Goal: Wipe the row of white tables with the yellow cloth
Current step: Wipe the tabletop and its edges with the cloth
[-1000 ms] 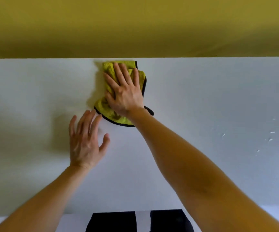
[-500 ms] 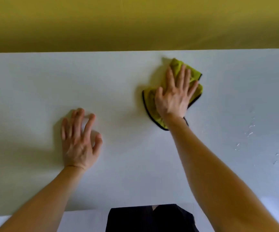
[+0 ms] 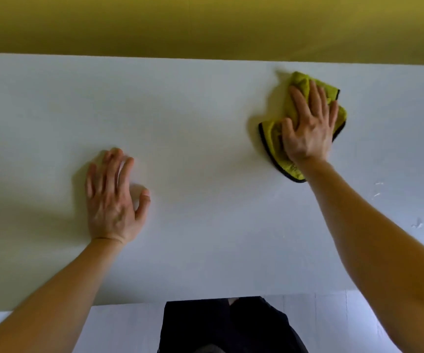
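Observation:
A white table (image 3: 205,118) fills most of the head view. A crumpled yellow cloth (image 3: 273,135) with a black hem lies near the table's far edge on the right. My right hand (image 3: 307,126) presses flat on the cloth with straight, spread fingers. My left hand (image 3: 114,197) rests on the bare tabletop at centre left, fingers extended and slightly bent, holding nothing.
A yellow wall (image 3: 205,24) runs right behind the table's far edge. Small white flecks (image 3: 377,191) mark the tabletop to the right of my right arm. My dark trousers (image 3: 226,324) and pale floor (image 3: 119,327) show below the near edge.
My right hand has slid the cloth rightward along the far edge. My left hand has stayed planted on the table, its fingers curling a little.

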A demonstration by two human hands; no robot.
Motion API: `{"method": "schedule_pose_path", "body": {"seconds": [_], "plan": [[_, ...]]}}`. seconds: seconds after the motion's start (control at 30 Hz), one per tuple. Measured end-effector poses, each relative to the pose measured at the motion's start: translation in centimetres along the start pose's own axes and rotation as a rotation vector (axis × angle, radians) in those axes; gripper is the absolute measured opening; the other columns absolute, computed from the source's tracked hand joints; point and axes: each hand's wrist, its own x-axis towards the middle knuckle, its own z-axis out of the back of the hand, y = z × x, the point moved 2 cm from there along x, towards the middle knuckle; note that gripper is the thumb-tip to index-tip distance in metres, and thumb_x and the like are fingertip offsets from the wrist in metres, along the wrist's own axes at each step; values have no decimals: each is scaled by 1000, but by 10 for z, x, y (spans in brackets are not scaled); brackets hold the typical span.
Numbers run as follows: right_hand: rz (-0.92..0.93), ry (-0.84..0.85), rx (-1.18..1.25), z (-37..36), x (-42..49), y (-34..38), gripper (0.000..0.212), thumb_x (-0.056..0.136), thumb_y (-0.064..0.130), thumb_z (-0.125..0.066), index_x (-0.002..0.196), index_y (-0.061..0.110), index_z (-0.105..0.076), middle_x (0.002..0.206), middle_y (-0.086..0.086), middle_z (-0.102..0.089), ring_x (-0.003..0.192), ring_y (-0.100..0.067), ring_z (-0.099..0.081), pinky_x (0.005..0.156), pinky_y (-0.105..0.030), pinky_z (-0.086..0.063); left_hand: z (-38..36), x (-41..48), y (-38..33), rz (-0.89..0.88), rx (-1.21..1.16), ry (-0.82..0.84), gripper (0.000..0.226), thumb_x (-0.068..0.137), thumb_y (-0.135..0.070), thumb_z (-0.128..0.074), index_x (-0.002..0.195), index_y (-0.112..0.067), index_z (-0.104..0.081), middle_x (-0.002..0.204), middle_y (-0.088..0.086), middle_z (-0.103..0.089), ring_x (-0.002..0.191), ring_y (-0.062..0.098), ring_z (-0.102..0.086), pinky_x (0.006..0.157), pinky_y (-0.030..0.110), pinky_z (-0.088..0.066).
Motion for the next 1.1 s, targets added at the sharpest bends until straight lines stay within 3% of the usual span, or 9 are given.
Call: {"method": "schedule_pose_path", "body": {"seconds": [0.13, 0.27, 0.4, 0.57, 0.67, 0.73, 0.83, 0.93, 1.1], "plan": [[-173, -18, 19, -12, -36, 60, 79, 93, 51, -46, 168, 29, -39, 181, -11, -17, 168, -33, -11, 131, -67, -6, -2, -2, 1, -14, 19, -1, 70, 103, -42, -50, 167, -15, -41, 179, 13, -25, 166, 37, -23, 132, 64, -19], [362, 147, 93, -39, -126, 179, 74, 103, 60, -52, 167, 23, -43, 181, -15, -16, 169, -35, -6, 131, -68, -4, 0, -1, 0, -19, 1, -37, 62, 104, -35, -49, 163, -13, -47, 177, 15, -31, 166, 34, -26, 130, 65, -23], [631, 187, 77, -41, -124, 151, 73, 103, 54, -53, 169, 26, -38, 181, -11, -19, 169, -32, -11, 132, -65, -11, 1, 0, 0, -17, -5, -41, 62, 102, -29, -53, 162, -12, -48, 177, 14, -31, 166, 33, -25, 131, 64, -22], [44, -26, 18, -10, -61, 25, 69, 102, 50, -53, 167, 30, -42, 180, -7, -23, 168, -31, -16, 133, -65, -10, 0, -1, -1, -17, -2, -29, 64, 103, -32, -53, 164, -15, -45, 178, 14, -29, 166, 37, -25, 131, 65, -21], [-160, -65, 27, -11, -71, 45, 70, 102, 52, -49, 168, 28, -40, 181, -9, -18, 169, -32, -10, 132, -67, -7, 0, -1, -2, -16, -7, -32, 62, 104, -33, -50, 164, -15, -46, 177, 14, -31, 165, 37, -26, 130, 64, -22], [-85, -36, 60, -20, -113, 99, 75, 102, 58, -50, 169, 25, -39, 181, -13, -14, 169, -34, -6, 132, -68, -4, 1, -1, -3, -19, -12, -43, 62, 104, -33, -51, 163, -16, -47, 176, 13, -32, 165, 37, -27, 131, 63, -21], [315, 146, 101, -36, -202, 177, 78, 103, 59, -54, 170, 23, -36, 182, -13, -11, 169, -34, -3, 131, -68, -7, 1, -2, 0, -24, -4, -47, 61, 104, -35, -53, 162, -17, -47, 176, 12, -33, 165, 36, -26, 132, 62, -20], [514, 185, 57, -38, -223, 154, 75, 105, 55, -53, 172, 28, -31, 182, -8, -12, 170, -31, -4, 133, -64, -10, 1, -2, 0, -32, 5, -42, 63, 104, -37, -54, 163, -17, -45, 176, 13, -33, 166, 36, -25, 132, 62, -19], [-94, -57, 13, -9, -169, 24, 70, 103, 51, -53, 168, 31, -39, 181, -6, -20, 169, -31, -11, 132, -65, -12, -3, -4, 1, -19, 7, -33, 69, 102, -47, -53, 165, -22, -43, 177, 12, -30, 167, 34, -23, 133, 60, -18]]}}
